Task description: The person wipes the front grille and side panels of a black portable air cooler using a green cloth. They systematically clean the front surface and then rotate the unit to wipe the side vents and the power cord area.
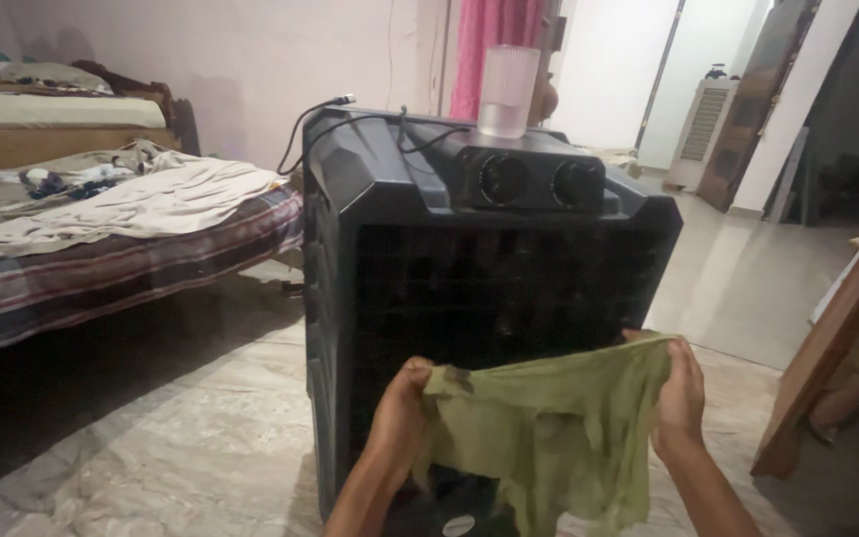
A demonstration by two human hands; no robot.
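You stand on a pale marble floor (181, 438) in a bedroom, with a bed (101, 229) covered by crumpled sheets far to the left of your hands and an open doorway with a white cooler (700, 134) far beyond your right hand. Just behind your hands stands a big black air cooler (479, 268), and on its top, well above your hands, is a frosted glass tumbler (507, 89); whether it has something inside I cannot tell. Your left hand (402, 413) and your right hand (681, 398) are both closed tight on the upper corners of a green cloth (549, 428), which hangs stretched between them in front of the cooler's dark grille.
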